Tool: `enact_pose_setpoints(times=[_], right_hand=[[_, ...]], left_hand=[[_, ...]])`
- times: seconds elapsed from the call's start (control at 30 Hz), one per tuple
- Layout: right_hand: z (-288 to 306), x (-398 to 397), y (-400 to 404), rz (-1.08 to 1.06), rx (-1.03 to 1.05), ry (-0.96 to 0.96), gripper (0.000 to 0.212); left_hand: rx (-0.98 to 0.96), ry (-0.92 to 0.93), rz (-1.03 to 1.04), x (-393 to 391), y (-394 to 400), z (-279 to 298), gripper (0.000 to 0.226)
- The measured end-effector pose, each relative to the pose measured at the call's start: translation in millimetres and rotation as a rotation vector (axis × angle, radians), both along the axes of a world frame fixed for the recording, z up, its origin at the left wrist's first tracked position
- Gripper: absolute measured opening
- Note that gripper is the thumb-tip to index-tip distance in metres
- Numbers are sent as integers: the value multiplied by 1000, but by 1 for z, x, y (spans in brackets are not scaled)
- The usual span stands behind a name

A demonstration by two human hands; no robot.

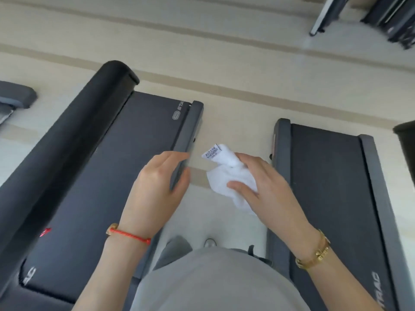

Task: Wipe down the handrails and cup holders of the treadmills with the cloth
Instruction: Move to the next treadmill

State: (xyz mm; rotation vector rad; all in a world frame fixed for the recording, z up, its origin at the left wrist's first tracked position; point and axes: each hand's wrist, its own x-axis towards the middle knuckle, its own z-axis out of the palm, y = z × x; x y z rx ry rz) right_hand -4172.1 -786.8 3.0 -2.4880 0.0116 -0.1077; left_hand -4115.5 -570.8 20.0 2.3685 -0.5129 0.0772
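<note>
I look straight down between two treadmills. My right hand (pixel 267 189) grips a crumpled white cloth (pixel 226 173) with a printed label sticking up, held in the air over the floor gap. My left hand (pixel 155 189) hovers beside it with its fingers apart and nothing in it, above the grey side rail of the left treadmill (pixel 125 158). A thick black padded handrail (pixel 74 135) runs diagonally along that treadmill's left side, well left of both hands. No cup holder is in view.
The right treadmill (pixel 325 198) lies under my right forearm, with the tip of another black handrail (pixel 406 142) at the right edge. Pale striped floor (pixel 224 104) stretches ahead. Dark equipment (pixel 381 16) stands at the top right. My grey shirt fills the bottom.
</note>
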Motion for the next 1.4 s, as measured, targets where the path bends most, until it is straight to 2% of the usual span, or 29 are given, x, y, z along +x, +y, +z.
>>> enact_pose_setpoints(times=[0.37,0.73,1.1,1.4], right_hand=[[-9,-16,-57,-506,64,42,47],[2,-1,-66,-1107,9,-24,47],[10,-6,-72,-1617,-216,-131,48],[34,-44,-116,-1824,-376,-208,47]], left_hand=[[25,19,-508,88,-112,-11,27],[10,-51,-1110,161,-248,-2,26],[-87,-60,-1623,153,-349,0,27],[-198,-85,-1781,106,-426,19,28]])
